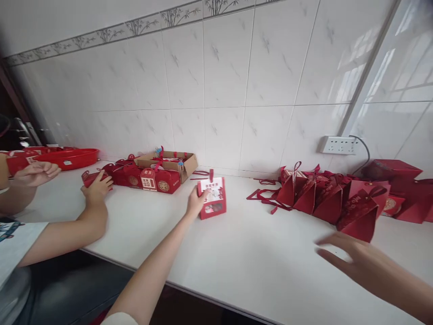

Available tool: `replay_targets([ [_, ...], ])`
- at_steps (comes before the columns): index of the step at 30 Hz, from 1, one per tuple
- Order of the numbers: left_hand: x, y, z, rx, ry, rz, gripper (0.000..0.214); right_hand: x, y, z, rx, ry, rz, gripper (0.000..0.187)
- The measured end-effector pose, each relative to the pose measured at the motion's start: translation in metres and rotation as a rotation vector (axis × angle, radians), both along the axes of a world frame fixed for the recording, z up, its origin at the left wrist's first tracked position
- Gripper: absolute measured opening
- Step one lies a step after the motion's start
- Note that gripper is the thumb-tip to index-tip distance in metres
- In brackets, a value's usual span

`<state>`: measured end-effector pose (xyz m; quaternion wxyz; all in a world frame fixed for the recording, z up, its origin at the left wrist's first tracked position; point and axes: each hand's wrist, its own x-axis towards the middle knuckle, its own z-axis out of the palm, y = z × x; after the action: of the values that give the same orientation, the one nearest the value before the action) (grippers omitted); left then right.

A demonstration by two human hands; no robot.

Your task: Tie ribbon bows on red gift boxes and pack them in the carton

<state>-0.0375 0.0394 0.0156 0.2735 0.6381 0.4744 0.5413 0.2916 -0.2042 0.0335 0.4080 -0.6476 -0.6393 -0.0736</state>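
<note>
My left hand (195, 201) reaches across the white counter (237, 253) and grips the left side of a small red and white gift box (212, 197) that stands upright with a red ribbon tab on top. My right hand (350, 258) hovers open above the counter with fingers stretched to the left, just in front of a row of red pyramid-shaped gift bags (324, 194). It holds nothing.
A person sits at the left; one hand (97, 187) rests on a red box (91, 177), the other hand (35, 173) is raised. Finished red boxes (149, 178) and a cardboard carton (167, 161) stand by the tiled wall. A red tray (67, 158) lies far left; a power strip (339, 145) hangs on the wall.
</note>
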Motion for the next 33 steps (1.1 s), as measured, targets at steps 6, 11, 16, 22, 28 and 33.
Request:
replay_targets([
  [6, 0.094, -0.058, -0.009, -0.025, -0.004, -0.435, 0.033, -0.06, 0.091, 0.026, 0.215, 0.064, 0.169, 0.029],
  [11, 0.108, -0.083, -0.001, -0.106, -0.034, -0.646, 0.032, -0.061, 0.107, 0.025, 0.079, 0.29, 0.208, 0.029],
  [16, 0.113, -0.077, 0.041, 0.011, 0.004, -0.6, 0.031, -0.058, 0.102, 0.014, 0.14, 0.297, 0.228, 0.026],
  [22, 0.133, -0.082, 0.047, 0.072, 0.039, -0.557, 0.032, -0.058, 0.104, -0.006, 0.406, 0.144, 0.241, 0.009],
  [28, 0.14, -0.089, 0.034, 0.146, -0.03, -0.437, 0.036, -0.054, 0.101, -0.013, 0.538, -0.098, 0.274, 0.022],
  [33, 0.141, -0.089, 0.036, 0.158, -0.034, -0.424, 0.038, -0.053, 0.101, -0.013, 0.541, -0.151, 0.253, 0.025],
])
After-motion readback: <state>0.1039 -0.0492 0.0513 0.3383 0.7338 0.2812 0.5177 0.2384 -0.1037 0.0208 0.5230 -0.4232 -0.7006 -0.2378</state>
